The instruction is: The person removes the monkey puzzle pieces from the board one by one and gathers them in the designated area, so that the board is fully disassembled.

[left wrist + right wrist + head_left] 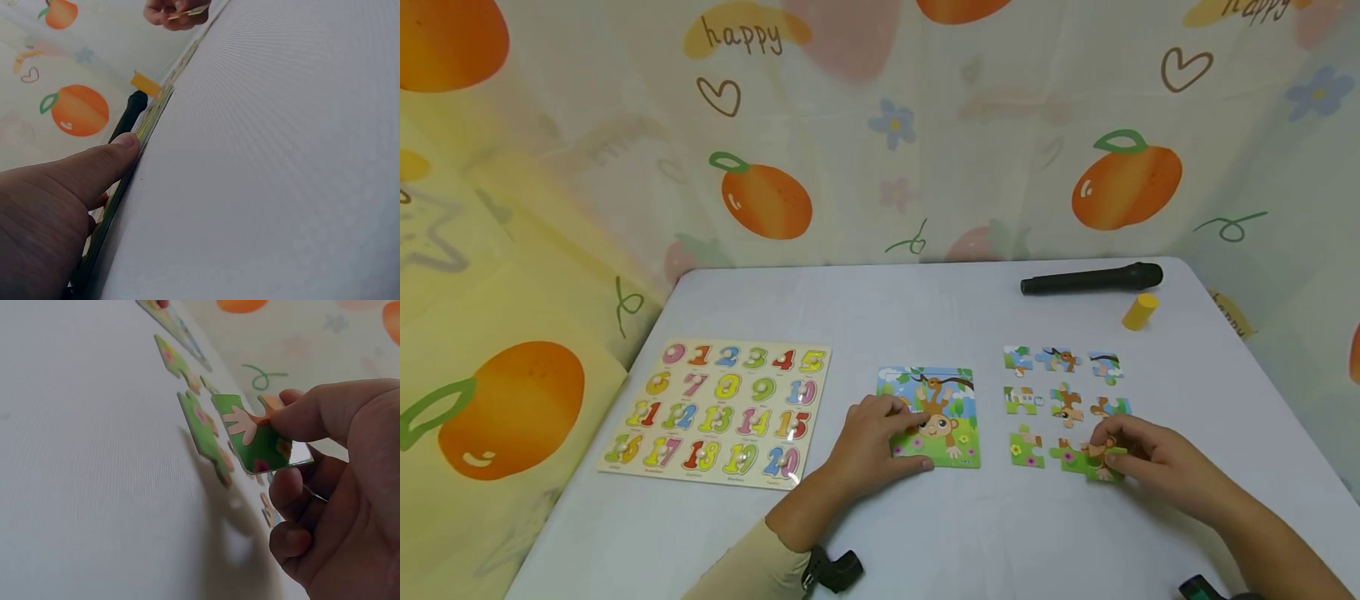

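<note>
My right hand (1157, 462) pinches a green jigsaw piece (269, 440) between thumb and fingers, above the table. A pale monkey hand and flowers are printed on it. Just left of it in the head view lies another green jigsaw piece (1070, 457), partly overlapped by the held one. My left hand (871, 437) rests on a square monkey puzzle board (958, 450), fingers over its left side. In the left wrist view the thumb (127, 140) touches the board's edge; the other fingers are mostly hidden there.
Loose jigsaw pieces (1065, 402) lie in rows right of the board. A number peg board (711, 475) is at the left. Toward the back right lie a black microphone (1090, 279) and a yellow cylinder (1140, 312). A patterned curtain (850, 183) hangs behind the white table (925, 533).
</note>
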`<state>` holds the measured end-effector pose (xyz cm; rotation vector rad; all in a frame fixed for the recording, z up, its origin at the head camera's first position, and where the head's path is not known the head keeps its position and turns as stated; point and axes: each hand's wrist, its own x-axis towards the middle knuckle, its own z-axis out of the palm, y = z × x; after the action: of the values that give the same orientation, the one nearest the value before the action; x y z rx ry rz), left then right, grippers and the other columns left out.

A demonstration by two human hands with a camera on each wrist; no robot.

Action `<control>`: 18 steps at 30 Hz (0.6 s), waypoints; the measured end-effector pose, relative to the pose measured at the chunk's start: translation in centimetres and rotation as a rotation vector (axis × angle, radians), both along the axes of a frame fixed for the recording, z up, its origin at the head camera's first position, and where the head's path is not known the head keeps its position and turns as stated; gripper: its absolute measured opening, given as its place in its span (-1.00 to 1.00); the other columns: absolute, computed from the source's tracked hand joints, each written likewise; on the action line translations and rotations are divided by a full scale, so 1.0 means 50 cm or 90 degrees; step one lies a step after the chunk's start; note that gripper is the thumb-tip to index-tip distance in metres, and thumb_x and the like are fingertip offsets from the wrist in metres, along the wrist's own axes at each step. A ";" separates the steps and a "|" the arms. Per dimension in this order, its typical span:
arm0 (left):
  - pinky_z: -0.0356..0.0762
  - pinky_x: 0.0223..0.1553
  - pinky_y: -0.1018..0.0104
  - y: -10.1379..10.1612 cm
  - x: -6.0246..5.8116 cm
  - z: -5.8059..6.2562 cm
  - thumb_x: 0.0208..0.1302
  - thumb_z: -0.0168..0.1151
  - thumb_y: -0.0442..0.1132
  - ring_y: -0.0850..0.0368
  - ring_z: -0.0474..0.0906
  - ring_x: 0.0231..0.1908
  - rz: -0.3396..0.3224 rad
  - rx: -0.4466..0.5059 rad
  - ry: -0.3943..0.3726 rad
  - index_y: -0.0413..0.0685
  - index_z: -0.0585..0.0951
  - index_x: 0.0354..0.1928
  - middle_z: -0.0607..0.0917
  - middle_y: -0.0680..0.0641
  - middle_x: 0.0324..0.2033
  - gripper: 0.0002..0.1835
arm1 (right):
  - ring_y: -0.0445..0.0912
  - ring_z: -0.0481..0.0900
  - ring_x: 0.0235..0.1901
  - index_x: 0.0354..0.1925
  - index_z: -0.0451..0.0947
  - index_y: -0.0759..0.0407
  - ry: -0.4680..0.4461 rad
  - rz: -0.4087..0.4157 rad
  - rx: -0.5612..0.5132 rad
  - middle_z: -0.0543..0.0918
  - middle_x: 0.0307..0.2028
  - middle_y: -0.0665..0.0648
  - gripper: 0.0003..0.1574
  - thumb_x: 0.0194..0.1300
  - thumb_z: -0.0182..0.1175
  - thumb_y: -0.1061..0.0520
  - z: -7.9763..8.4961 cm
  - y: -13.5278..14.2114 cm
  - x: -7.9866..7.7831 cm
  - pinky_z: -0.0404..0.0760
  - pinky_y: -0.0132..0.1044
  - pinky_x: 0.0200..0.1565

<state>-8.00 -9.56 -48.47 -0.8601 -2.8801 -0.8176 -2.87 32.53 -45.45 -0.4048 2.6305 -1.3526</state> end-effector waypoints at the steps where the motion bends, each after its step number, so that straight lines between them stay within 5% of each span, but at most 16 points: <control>1: 0.33 0.10 0.06 0.000 0.000 0.000 0.12 0.63 0.23 0.11 0.42 0.01 0.000 0.000 -0.002 0.18 0.74 0.31 0.60 0.06 0.04 -0.28 | -0.20 0.61 -0.14 0.00 0.64 0.04 -0.002 -0.002 0.002 0.70 -0.07 -0.01 -0.73 0.47 0.27 0.35 0.000 0.004 0.002 0.56 -0.35 -0.23; 18: 0.33 0.12 0.03 0.002 0.000 0.002 0.12 0.63 0.25 0.10 0.42 0.03 0.003 -0.002 0.000 0.20 0.75 0.29 0.59 0.09 0.00 -0.30 | -0.23 0.59 -0.14 0.04 0.64 0.10 -0.039 -0.012 0.026 0.72 -0.07 -0.01 -0.79 0.53 0.25 0.31 -0.010 0.081 0.014 0.62 -0.38 -0.20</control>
<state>-8.00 -9.48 -48.40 -0.8538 -2.8830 -0.8118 -2.18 36.60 -45.95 -0.3299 2.6135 -1.2940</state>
